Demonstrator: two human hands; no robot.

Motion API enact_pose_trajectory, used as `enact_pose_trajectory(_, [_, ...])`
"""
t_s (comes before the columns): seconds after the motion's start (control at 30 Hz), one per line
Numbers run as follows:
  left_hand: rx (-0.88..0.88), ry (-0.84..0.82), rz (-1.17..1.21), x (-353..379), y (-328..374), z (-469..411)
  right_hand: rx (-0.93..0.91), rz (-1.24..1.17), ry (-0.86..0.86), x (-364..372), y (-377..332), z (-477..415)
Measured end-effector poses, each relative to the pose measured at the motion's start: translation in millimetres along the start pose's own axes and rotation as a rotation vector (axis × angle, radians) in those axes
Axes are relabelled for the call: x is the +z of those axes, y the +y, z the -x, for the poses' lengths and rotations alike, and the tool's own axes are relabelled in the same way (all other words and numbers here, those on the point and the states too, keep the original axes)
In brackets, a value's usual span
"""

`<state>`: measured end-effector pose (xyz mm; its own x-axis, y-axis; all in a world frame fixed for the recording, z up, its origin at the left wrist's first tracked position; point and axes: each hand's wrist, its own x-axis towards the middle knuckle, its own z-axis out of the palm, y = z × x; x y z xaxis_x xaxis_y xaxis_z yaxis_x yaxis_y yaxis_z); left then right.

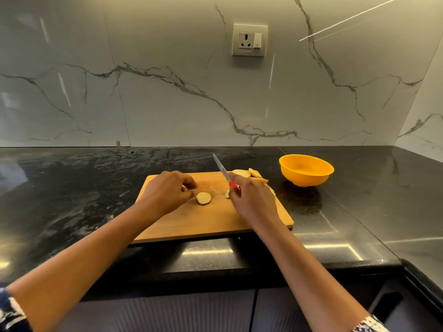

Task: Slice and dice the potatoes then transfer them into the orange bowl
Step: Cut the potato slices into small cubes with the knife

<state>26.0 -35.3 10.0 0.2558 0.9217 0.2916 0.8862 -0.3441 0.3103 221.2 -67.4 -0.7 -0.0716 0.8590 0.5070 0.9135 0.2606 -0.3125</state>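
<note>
A wooden cutting board [206, 221] lies on the black counter. A round potato slice [203, 198] lies flat near the board's middle. My left hand [167, 190] hovers just left of it with fingers curled, fingertips next to the slice; whether it holds anything is hidden. My right hand [251, 200] grips a red-handled knife [224, 172], blade pointing up and away. Several potato slices [249, 174] are piled at the board's far right corner, and a small piece [227, 194] shows at my right hand. The orange bowl [306, 170] stands to the right of the board and looks empty.
A marble backsplash with a wall socket [249, 40] rises behind the counter. The counter turns a corner at the right, past the bowl. Dark cabinet fronts run below the counter's front edge [215, 267].
</note>
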Motion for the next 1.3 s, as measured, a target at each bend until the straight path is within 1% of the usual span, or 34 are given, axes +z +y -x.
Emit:
enact_pose_trajectory(0.1, [0.168,0.002,-0.093,3,-8,8,0.029,-0.025,-0.079,4,-8,9])
enact_pose_trajectory(0.13, [0.179,0.020,-0.129,6,-11,9,0.040,-0.031,-0.099,4,-9,10])
enact_pose_trajectory(0.23, [0.137,0.100,-0.176,12,-14,8,0.057,-0.022,-0.143,5,-12,12])
enact_pose_trajectory(0.33, [0.165,0.026,-0.202,19,-14,3,0.067,-0.022,-0.167,6,-14,14])
enact_pose_trajectory(0.43, [0.183,-0.003,-0.184,18,-18,-5,0.090,-0.043,-0.169,8,-16,12])
enact_pose_trajectory(0.57, [0.308,0.013,-0.223,20,-23,-10,0.089,-0.049,-0.218,9,-20,8])
enact_pose_trajectory(0.7, [0.446,0.102,-0.182,23,-33,-3,0.034,-0.011,-0.287,5,-21,11])
enact_pose_trajectory(0.73, [0.469,0.090,-0.174,22,-36,-1,0.013,0.009,-0.298,4,-21,13])
enact_pose_trajectory(0.87, [0.507,-0.058,-0.109,21,-43,1,-0.055,0.066,-0.311,-2,-22,19])
enact_pose_trajectory(1.0, [0.472,-0.089,-0.089,21,-41,0,-0.082,0.065,-0.336,-6,-22,19])
enact_pose_trajectory(1.1, [0.488,-0.098,-0.091,21,-41,-1,-0.086,0.052,-0.352,-5,-23,18])
enact_pose_trajectory(1.2, [0.509,-0.158,-0.050,20,-45,-4,-0.093,0.068,-0.375,-2,-23,17])
enact_pose_trajectory(1.3, [0.478,-0.225,0.005,17,-48,-7,-0.102,0.085,-0.411,1,-24,11])
